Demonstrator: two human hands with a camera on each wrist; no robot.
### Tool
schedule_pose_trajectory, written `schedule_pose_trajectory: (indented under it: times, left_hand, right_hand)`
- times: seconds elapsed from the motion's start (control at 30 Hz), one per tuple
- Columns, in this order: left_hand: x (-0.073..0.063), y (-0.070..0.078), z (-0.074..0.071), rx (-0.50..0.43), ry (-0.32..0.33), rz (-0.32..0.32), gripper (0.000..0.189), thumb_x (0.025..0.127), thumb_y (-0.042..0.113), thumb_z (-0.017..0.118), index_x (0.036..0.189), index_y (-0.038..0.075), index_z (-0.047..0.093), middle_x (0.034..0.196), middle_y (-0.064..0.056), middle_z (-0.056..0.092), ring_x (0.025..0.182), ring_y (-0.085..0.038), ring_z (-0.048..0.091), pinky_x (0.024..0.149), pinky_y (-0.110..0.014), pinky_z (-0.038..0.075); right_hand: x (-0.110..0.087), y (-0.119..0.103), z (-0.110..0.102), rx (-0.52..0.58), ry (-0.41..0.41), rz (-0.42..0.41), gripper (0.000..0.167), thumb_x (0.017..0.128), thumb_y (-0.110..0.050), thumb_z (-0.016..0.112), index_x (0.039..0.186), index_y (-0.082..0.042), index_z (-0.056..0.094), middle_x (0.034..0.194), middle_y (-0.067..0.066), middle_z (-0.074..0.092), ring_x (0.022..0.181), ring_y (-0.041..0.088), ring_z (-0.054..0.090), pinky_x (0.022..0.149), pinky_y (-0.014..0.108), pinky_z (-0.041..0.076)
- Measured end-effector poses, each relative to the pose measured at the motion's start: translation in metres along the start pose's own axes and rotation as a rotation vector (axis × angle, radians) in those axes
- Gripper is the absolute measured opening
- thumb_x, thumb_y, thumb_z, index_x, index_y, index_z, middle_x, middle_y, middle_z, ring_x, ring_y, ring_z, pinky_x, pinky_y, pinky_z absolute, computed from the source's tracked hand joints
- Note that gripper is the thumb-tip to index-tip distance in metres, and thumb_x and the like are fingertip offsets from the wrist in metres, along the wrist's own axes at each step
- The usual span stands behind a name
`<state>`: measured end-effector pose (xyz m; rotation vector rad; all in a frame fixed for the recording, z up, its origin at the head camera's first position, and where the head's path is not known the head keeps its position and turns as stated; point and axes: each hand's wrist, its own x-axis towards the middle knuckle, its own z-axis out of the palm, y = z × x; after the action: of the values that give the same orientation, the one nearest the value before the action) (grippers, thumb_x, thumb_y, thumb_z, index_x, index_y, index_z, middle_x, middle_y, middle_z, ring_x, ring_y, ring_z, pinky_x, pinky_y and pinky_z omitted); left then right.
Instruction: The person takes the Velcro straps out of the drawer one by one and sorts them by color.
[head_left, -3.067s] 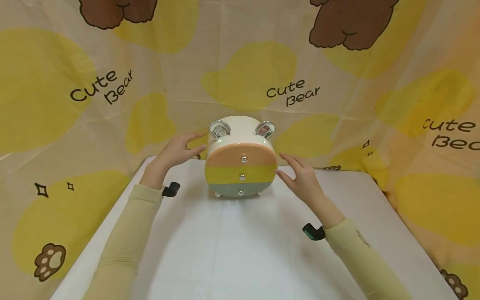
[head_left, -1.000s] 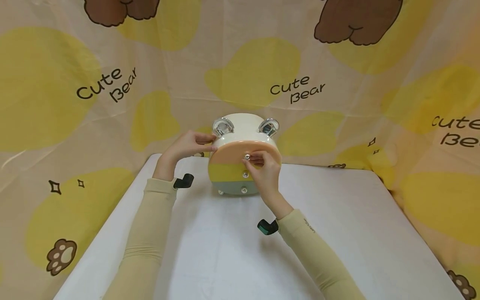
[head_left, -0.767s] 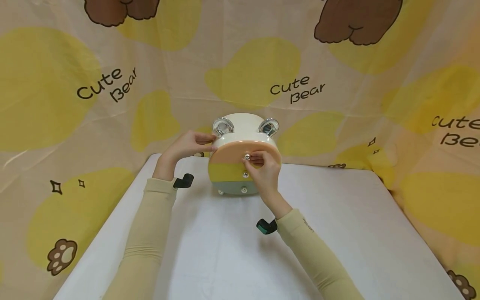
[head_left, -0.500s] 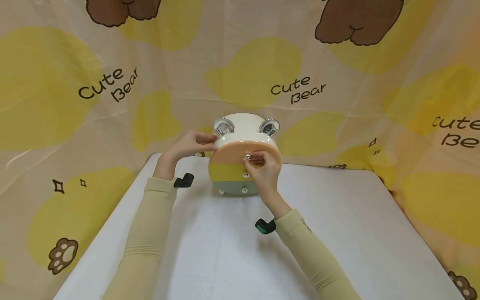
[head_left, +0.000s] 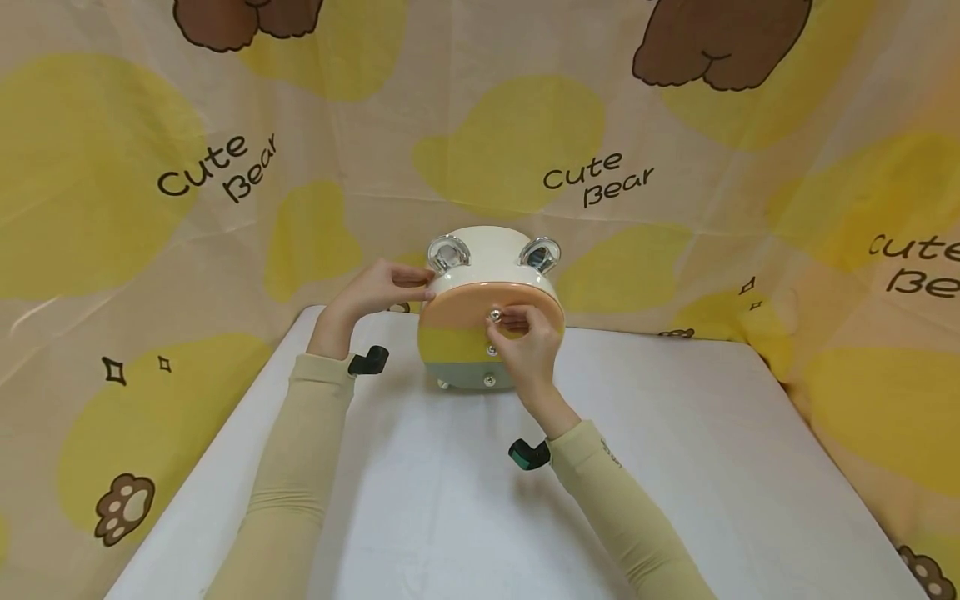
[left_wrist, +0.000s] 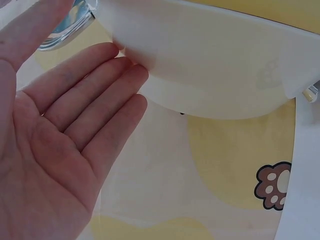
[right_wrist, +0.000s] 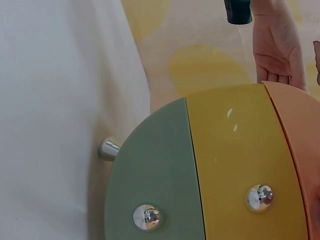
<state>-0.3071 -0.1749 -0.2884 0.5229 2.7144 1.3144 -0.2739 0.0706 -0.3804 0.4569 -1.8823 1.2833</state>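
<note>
A small rounded drawer box [head_left: 487, 246] has a white shell, two silver ears and a striped front. Thumb and fingers of my right hand [head_left: 531, 342] pinch the silver knob [head_left: 495, 316] of the top orange drawer [head_left: 459, 306]. That drawer's edge stands slightly proud of the yellow drawer [right_wrist: 235, 145] in the right wrist view. My left hand [head_left: 375, 292] touches the box's left side near the ear, and the left wrist view has its fingertips [left_wrist: 137, 75] against the white shell, fingers nearly straight. The grey-green drawer [right_wrist: 155, 165] lies flush at the bottom.
The box stands on short feet [right_wrist: 108, 149] near the back of a white-covered table [head_left: 450, 500]. Behind it hangs a yellow and beige bear-print cloth [head_left: 480, 133], which also rises along both sides. Black wrist cameras [head_left: 529, 454] project inward from both sleeves.
Since the oldest frame, my right hand has moved from the box's right side to the top knob, and my left hand has come against the shell. Lately the orange drawer has shifted slightly outward.
</note>
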Motion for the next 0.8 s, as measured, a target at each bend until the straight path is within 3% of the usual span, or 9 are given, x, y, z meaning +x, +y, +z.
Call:
schedule_pose_trajectory:
  times: [0.13, 0.23, 0.37, 0.5, 0.8]
  left_hand:
    - [-0.002, 0.006, 0.001, -0.002, -0.007, -0.003, 0.053, 0.085, 0.027, 0.072, 0.13, 0.003, 0.058, 0.131, -0.014, 0.058, 0.124, -0.029, 0.053, 0.099, -0.045, 0.046]
    - [0.009, -0.01, 0.001, -0.013, -0.003, 0.002, 0.055, 0.083, 0.032, 0.074, 0.129, 0.006, 0.059, 0.13, -0.012, 0.06, 0.124, -0.028, 0.054, 0.101, -0.045, 0.045]
    - [0.013, -0.015, 0.001, -0.001, -0.005, -0.004, 0.058, 0.08, 0.039, 0.075, 0.129, 0.012, 0.061, 0.129, -0.007, 0.061, 0.122, -0.024, 0.055, 0.099, -0.043, 0.047]
    - [0.012, -0.012, 0.0, 0.012, -0.01, -0.014, 0.059, 0.079, 0.041, 0.075, 0.129, 0.012, 0.061, 0.129, -0.006, 0.061, 0.122, -0.023, 0.055, 0.099, -0.043, 0.047]
    - [0.007, 0.0, 0.001, 0.018, -0.021, -0.023, 0.055, 0.085, 0.03, 0.072, 0.131, 0.004, 0.057, 0.131, -0.013, 0.058, 0.124, -0.029, 0.053, 0.102, -0.046, 0.044]
  right_hand:
    - [-0.002, 0.0, -0.001, 0.003, 0.001, -0.006, 0.021, 0.074, -0.01, 0.078, 0.088, 0.001, 0.066, 0.082, 0.01, 0.069, 0.071, 0.021, 0.067, 0.066, 0.028, 0.057]
    - [-0.004, -0.001, -0.003, 0.003, 0.002, -0.005, 0.021, 0.074, -0.01, 0.078, 0.088, 0.0, 0.066, 0.082, 0.01, 0.068, 0.07, 0.02, 0.067, 0.065, 0.028, 0.057]
    - [-0.005, -0.004, -0.005, 0.009, 0.008, -0.005, 0.021, 0.073, -0.011, 0.079, 0.086, 0.0, 0.066, 0.081, 0.008, 0.069, 0.069, 0.019, 0.068, 0.064, 0.028, 0.057]
    - [-0.007, -0.006, -0.008, 0.01, 0.006, -0.004, 0.022, 0.073, -0.011, 0.079, 0.087, -0.001, 0.066, 0.081, 0.008, 0.069, 0.069, 0.019, 0.068, 0.064, 0.027, 0.057]
    - [-0.013, -0.01, -0.013, -0.003, -0.007, -0.001, 0.023, 0.074, -0.013, 0.079, 0.088, -0.002, 0.065, 0.083, 0.007, 0.069, 0.07, 0.017, 0.067, 0.065, 0.025, 0.057]
